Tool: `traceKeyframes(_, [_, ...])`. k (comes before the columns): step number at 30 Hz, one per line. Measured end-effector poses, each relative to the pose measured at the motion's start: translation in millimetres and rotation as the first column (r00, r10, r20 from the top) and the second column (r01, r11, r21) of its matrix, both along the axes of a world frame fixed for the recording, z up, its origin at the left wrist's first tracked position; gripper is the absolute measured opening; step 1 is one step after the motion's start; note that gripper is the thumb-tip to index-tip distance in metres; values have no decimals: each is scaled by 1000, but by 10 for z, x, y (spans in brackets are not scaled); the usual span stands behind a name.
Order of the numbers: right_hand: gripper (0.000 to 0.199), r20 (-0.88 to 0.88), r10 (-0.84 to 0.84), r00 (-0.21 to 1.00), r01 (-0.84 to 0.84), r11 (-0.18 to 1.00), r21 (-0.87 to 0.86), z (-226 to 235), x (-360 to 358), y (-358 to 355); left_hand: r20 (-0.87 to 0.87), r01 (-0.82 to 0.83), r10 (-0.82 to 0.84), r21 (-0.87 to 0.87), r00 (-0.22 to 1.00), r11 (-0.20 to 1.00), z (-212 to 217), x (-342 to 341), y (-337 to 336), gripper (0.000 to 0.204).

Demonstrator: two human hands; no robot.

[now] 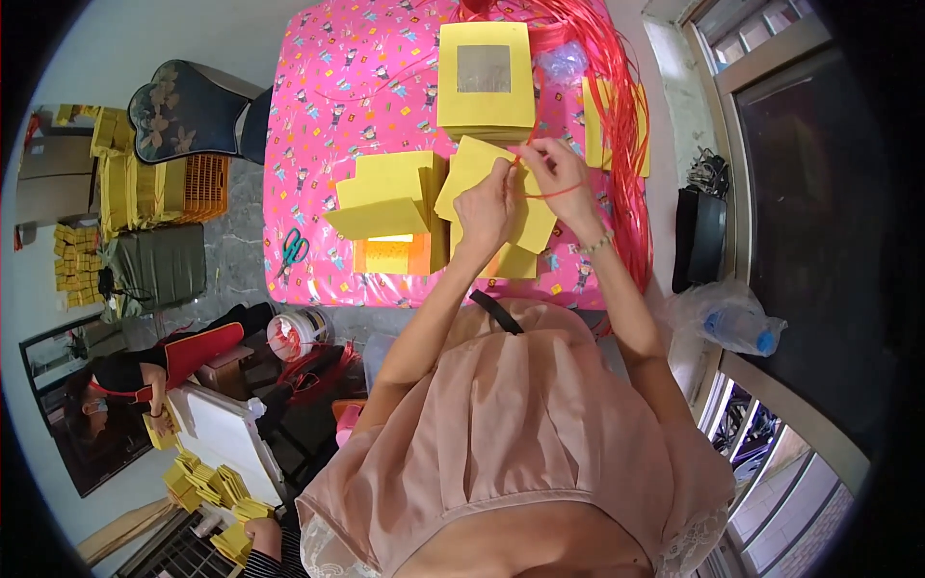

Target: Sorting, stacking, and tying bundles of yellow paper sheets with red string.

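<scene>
Both hands, left hand and right hand, pinch red string over the yellow paper bundle; keep it taut while knotting.

Home workshop for paper goods: table under pink patterned cloth, yellow paper stacks, red string bundle, floor piles.

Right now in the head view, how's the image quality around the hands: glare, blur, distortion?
Head view: heavy fisheye bend and a black rim; the window frame curves. Left hand and right hand sit mid-frame, evenly lit and fairly sharp. Slight sheen on the pink table cover, no blown glare.
</scene>
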State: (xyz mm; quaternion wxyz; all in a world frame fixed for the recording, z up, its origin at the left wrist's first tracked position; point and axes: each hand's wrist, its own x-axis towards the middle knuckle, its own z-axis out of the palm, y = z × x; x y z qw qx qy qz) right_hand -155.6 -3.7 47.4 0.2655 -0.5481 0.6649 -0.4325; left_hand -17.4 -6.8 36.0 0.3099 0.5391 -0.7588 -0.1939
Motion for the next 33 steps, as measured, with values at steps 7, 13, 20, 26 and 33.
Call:
traceKeyframes(7, [23, 12, -84, 996, 85, 994, -67, -191, 65, -120, -79, 45, -51, -79, 996, 996, 31, 98, 31, 20])
traceKeyframes(13, [22, -156, -115, 981, 107, 992, -59, -349, 79, -163, 59, 162, -151, -309, 987, 937, -122, 359, 115, 29])
traceKeyframes(20, [24, -149, -163, 975, 140, 978, -152, -633, 118, -229, -49, 311, -328, -216, 943, 926, -389, 579, 112, 27])
traceKeyframes(26, [23, -75, -159, 984, 152, 984, -95, -618, 28, -212, -75, 315, -336, -206, 939, 926, -415, 573, 101, 24])
traceKeyframes(33, [22, 230, -390, 892, 429, 890, -153, -488, 80, 439, -90, 296, -322, -222, 943, 929, -439, 602, 97, 18])
